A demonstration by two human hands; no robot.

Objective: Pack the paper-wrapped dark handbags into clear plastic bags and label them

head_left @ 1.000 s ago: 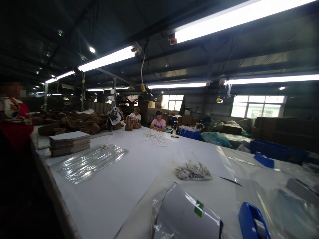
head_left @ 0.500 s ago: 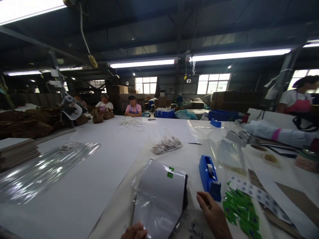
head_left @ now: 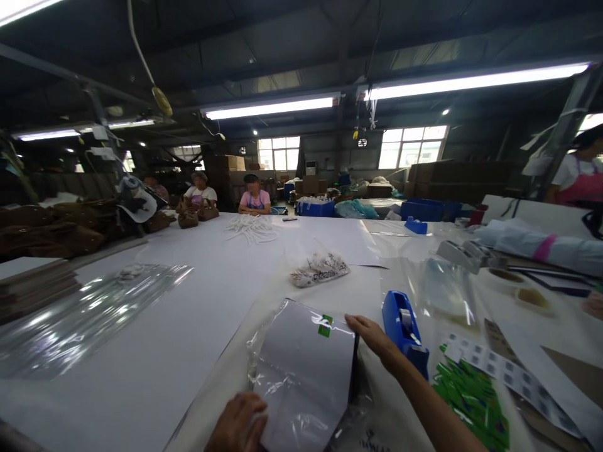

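Observation:
A grey card in a clear plastic bag (head_left: 301, 370) lies on the white table in front of me, with a small green sticker (head_left: 325, 326) near its far edge. My left hand (head_left: 235, 424) rests curled on the bag's near left corner. My right hand (head_left: 374, 336) reaches to the bag's far right corner, fingers extended and touching it, just left of a blue tape dispenser (head_left: 405, 326).
Green stickers (head_left: 471, 395) and a label strip (head_left: 513, 376) lie at right. A small bag of tags (head_left: 320, 270), clear bags (head_left: 85, 314), stacked cards (head_left: 32, 282) and white cords (head_left: 252, 229) lie on the table (head_left: 202, 301). Seated people (head_left: 254, 199) are far off; another person (head_left: 581, 169) stands right.
The view swung right and down, bringing my hands into sight. My right hand moved forward from beside the dispenser to the bag's far corner; my left hand came further into view.

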